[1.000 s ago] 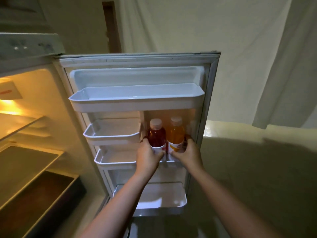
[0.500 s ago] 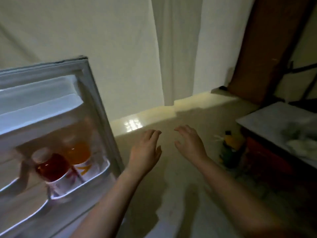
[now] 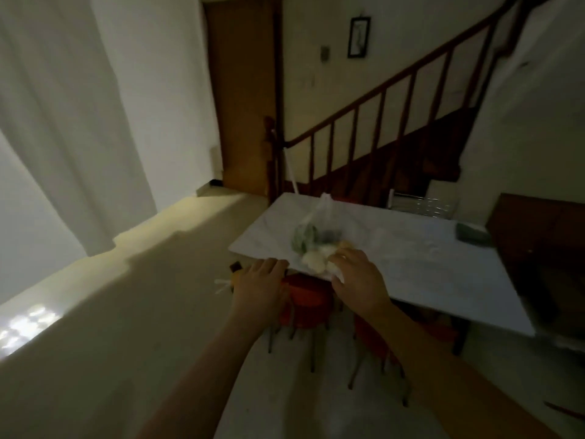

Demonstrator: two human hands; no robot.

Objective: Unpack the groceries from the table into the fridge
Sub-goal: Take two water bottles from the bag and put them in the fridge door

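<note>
Dim interior, underexposed throughout. The brightest zone is the pale floor [image 3: 95, 280] at lower left, carrying a small patch of dappled reflected light near the frame edge and a broad, soft-edged shadow across its middle. The curtain [image 3: 63, 122] reads as flat grey. Motion blur smears the bag [image 3: 313, 239] on the desk [image 3: 427, 264]. Wide-angle distortion bows the staircase railing [image 3: 395, 87] and stretches both forearms toward the corners. The right side sinks into near-black.
</note>
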